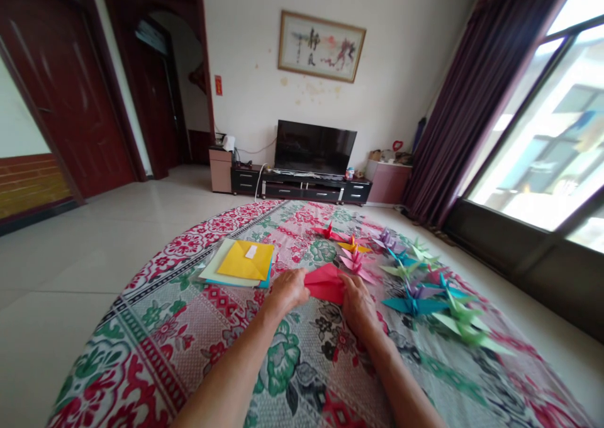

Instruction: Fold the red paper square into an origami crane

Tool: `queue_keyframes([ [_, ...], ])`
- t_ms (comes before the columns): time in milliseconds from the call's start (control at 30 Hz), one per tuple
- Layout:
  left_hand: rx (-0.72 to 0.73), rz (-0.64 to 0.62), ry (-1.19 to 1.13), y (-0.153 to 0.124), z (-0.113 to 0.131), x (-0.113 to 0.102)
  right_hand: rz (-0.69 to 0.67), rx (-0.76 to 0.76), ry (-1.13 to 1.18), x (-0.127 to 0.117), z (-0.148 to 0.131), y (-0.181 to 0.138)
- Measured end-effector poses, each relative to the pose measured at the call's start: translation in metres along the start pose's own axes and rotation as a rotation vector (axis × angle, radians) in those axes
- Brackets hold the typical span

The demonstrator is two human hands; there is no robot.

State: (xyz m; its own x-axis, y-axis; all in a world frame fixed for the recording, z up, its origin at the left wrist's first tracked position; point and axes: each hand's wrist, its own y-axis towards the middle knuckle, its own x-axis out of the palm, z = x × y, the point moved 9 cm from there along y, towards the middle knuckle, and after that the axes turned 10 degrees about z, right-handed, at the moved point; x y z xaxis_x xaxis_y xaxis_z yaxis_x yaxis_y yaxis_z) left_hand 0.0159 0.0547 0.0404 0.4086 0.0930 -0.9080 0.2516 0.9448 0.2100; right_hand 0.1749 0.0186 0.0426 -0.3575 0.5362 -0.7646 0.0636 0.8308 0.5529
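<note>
**A folded red paper point(325, 283) was held at both ends**

In the head view, directions ran from the folded red paper, with twelve o'clock pointing away from the person. The paper lay mid-table, over a floral tablecloth point(189, 359); whether it touched the cloth could not be told.

At ten o'clock sat a paper stack point(211, 270), pale and blue sheets with a creased yellow square point(234, 263) on top, bearing a small white label point(251, 252). What looked like clear plastic film point(200, 270) showed at its edge; whether it enclosed the sheets was unclear. Far off at twelve, a TV cabinet point(302, 195) had its drawers shut, contents hidden, with a television point(315, 148) on top.

The left forearm point(231, 371) came in from seven o'clock, and the left hand point(289, 287) had its fingers closed on the paper's nine o'clock end. The right forearm point(401, 377) came in from five, and the right hand point(359, 302) was clamped on the three o'clock end, thumb side inward.

Folded paper cranes spread from twelve round to four: a red crane point(329, 232) first, then an orange-yellow crane point(353, 247), a pink crane point(357, 265), a blue crane point(414, 303) and a pale green crane point(465, 322).
</note>
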Motion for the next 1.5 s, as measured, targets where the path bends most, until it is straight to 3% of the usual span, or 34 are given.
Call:
queue_keyframes([
  [133,-0.048,0.082,0.022,0.000,0.000,-0.006,0.085,0.032,0.065,-0.009,-0.001,0.001],
  [367,-0.017,0.147,0.113,-0.007,0.010,-0.011,0.020,0.004,0.122,-0.004,-0.015,-0.003],
  [700,0.054,0.275,-0.016,-0.001,0.013,-0.015,0.049,-0.050,0.330,-0.008,-0.024,-0.005],
  [900,-0.170,0.286,-0.165,0.009,-0.008,-0.019,0.071,-0.071,0.455,-0.027,-0.035,-0.005],
  [1100,-0.222,0.283,-0.150,0.012,-0.022,-0.026,0.051,-0.129,0.622,-0.031,-0.048,-0.007],
  [1500,-0.345,0.159,-0.508,0.014,-0.033,-0.015,-0.002,0.129,0.917,-0.021,-0.025,-0.005],
])
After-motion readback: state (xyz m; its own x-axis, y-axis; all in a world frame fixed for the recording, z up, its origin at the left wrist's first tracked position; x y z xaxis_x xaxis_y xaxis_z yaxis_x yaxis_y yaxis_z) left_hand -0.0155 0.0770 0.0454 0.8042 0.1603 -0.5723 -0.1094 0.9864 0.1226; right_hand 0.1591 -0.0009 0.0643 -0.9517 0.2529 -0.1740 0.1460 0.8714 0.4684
